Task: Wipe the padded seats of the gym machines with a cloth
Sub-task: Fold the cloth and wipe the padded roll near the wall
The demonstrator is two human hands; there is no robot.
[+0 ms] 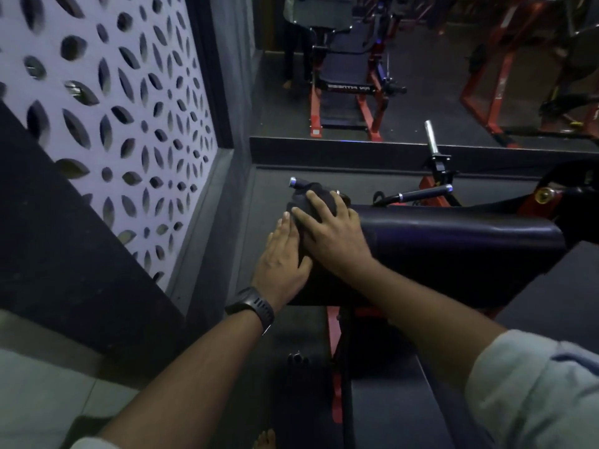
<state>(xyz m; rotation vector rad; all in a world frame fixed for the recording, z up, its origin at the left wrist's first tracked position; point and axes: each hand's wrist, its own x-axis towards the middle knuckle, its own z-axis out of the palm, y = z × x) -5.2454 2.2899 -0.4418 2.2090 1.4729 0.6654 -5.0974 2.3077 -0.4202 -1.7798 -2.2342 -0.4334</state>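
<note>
Wiping is in progress at the left end of the padded seat, a long dark bench pad on a red frame. It stands beside the perforated wall panel and in front of a mirror.

1. Right hand: it lies palm down on the cloth, with its fingers spread apart and pressing, not clamped. Keep this flat, wide contact so the load spreads evenly over the cloth.
2. Left hand: it rests just beside the right hand, against the near-left edge of the pad, fingers straight and together. It touches the pad and possibly the cloth's edge; which one cannot be told.
3. Cloth: it is dark and bunched over the rounded end of the pad, under the right hand. Flatten it before the next stroke, since a bunched cloth probably wipes a narrower band.
4. Stroke: judging from the long bare surface to the right, most of the pad may remain. Draw the cloth along the length in overlapping passes, covering the curved edges.
5. Hazard: avoid snagging the cloth on the handle behind the pad.
</note>
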